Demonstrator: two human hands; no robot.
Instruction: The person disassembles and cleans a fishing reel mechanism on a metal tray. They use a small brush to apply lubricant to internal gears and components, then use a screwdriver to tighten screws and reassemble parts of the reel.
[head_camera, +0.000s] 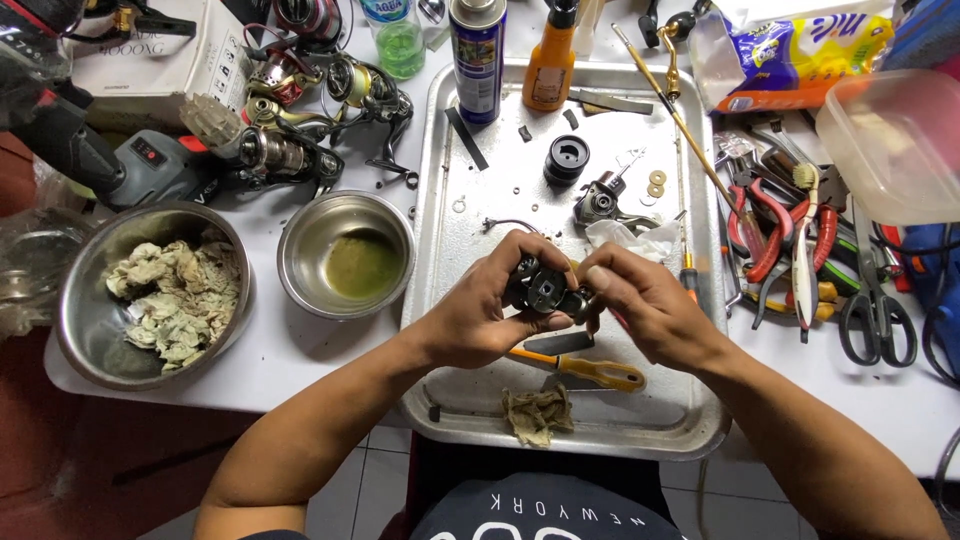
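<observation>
Over a metal tray (640, 425), my left hand (485, 305) grips a small dark round reel part (540, 288). My right hand (640, 300) pinches the same part from the right side, its fingertips touching it; what else it holds is hidden. Under my hands lie a yellow-handled tool (600, 372) and a dirty rag (538, 414). Farther back on the tray sit a black round cap (567, 158), a grey reel body (603, 202), white tissue (640, 240) and small washers (655, 183).
Left of the tray stand a steel bowl of greenish liquid (345, 255) and a bigger bowl of used rags (150, 290). Fishing reels (300, 110), a spray can (477, 55) and an orange bottle (549, 60) are at the back. Pliers, scissors (875, 305) and a plastic tub (890, 145) crowd the right.
</observation>
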